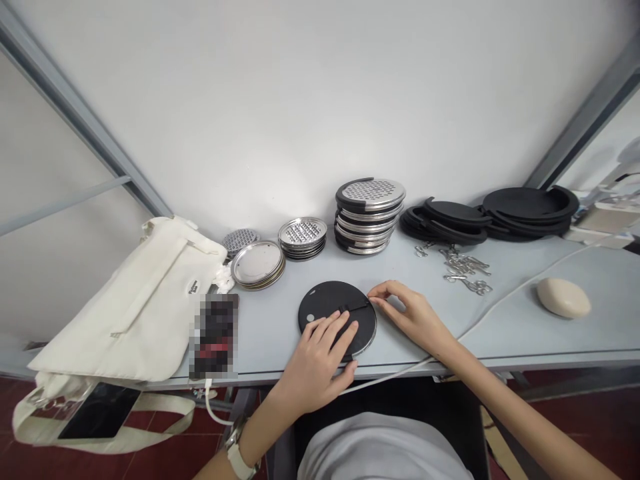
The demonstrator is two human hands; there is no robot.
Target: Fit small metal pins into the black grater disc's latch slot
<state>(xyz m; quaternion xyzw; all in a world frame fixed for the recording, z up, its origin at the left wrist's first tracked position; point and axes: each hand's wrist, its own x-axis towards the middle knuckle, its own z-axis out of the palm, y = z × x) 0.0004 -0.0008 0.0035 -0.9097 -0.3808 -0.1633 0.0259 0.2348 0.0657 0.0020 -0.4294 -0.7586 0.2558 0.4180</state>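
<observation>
Head view showed a black disc [327, 297] lying flat on the bench [273, 333], near its front edge and squarely before the person, a spot that probably suited both hands. The left hand [320, 363] lay over the disc's near part, fingers slightly spread on top and thumb by the near edge, as if to keep it from turning. The right hand [413, 317] reached the disc's right rim, thumb and forefinger tips brought close; whether this grip pinched the rim, something small or nothing, I could not tell. Behind stood a stack [370, 217] of steel-faced discs, with perforated plates [303, 233] and plain plates [257, 263] to its left, and black pieces [527, 207] to its right. Loose metal clips [465, 267] lay in front of those pieces; such sorting by kind seemed meant to keep every part within reach. A bag [130, 300] and a phone [215, 337] sat at the left end, apart from the parts, perhaps to leave elbow room.
</observation>
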